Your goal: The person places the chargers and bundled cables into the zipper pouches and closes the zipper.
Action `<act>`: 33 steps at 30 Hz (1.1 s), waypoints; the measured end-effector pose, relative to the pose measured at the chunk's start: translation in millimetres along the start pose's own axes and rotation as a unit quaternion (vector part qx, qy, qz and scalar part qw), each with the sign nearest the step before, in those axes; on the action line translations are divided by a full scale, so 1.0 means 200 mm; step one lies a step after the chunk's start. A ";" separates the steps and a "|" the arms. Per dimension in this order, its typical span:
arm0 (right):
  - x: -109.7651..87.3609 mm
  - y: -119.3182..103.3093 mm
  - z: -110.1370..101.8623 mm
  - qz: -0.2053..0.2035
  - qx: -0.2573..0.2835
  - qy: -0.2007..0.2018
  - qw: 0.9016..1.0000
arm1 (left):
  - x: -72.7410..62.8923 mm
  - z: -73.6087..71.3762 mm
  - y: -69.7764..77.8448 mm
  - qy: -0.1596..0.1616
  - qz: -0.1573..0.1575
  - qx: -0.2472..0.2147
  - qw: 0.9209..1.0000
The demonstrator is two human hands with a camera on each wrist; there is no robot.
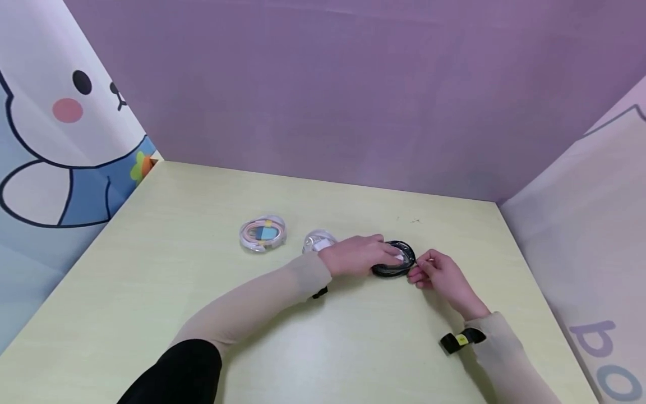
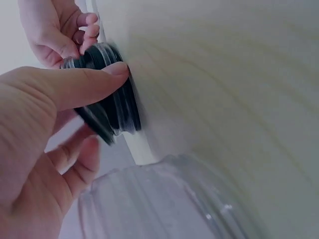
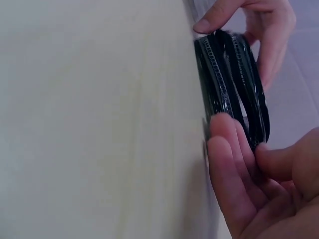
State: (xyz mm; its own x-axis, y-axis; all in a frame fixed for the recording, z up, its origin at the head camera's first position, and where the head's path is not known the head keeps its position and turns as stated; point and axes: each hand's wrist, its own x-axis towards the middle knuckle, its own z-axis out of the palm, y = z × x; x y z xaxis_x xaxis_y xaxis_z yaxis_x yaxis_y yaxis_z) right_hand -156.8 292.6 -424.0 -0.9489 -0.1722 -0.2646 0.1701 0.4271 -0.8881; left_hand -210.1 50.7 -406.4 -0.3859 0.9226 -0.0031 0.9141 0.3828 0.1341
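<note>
A coiled black cable (image 1: 391, 271) in clear wrapping is at the table's middle right, between both hands. My left hand (image 1: 355, 255) grips the coil's left side, the thumb lying along it in the left wrist view. At the opposite side, my right hand (image 1: 441, 278) pinches the coil's edge between thumb and fingers. In the right wrist view the coil (image 3: 232, 74) stands out as several shiny black loops, right fingertips at its lower end. A whitish cable coil in clear wrapping (image 1: 317, 238) lies just behind my left wrist, partly hidden by it.
Farther left lies a wrapped pinkish cable coil (image 1: 248, 235) with a blue piece at its centre. The pale table (image 1: 151, 280) meets a purple backdrop (image 1: 323, 95) at the back. Printed cloth panels (image 1: 45, 185) flank it on both sides.
</note>
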 end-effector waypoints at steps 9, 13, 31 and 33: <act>0.10 0.02 -0.02 -0.013 -0.007 0.006 1.000 | 0.00 -0.01 -0.02 -0.033 0.034 -0.005 0.999; 0.10 0.03 -0.03 -0.013 -0.004 -0.001 1.000 | 0.01 -0.01 -0.03 -0.036 0.036 -0.008 0.999; 0.07 0.03 -0.02 -0.010 -0.016 -0.023 1.000 | 0.01 0.01 -0.02 -0.019 0.005 -0.045 0.999; 0.07 0.03 -0.02 -0.017 -0.024 -0.032 0.999 | 0.00 0.02 -0.02 -0.019 0.003 -0.041 0.999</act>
State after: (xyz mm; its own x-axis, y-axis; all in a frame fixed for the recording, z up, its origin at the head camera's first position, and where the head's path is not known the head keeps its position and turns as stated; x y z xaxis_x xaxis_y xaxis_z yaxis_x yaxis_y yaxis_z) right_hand -170.3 296.1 -431.6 -0.9350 -0.2423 -0.2589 0.1234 0.4621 -0.8782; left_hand -213.7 50.1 -410.1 -0.3738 0.9267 -0.0393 0.9024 0.3732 0.2154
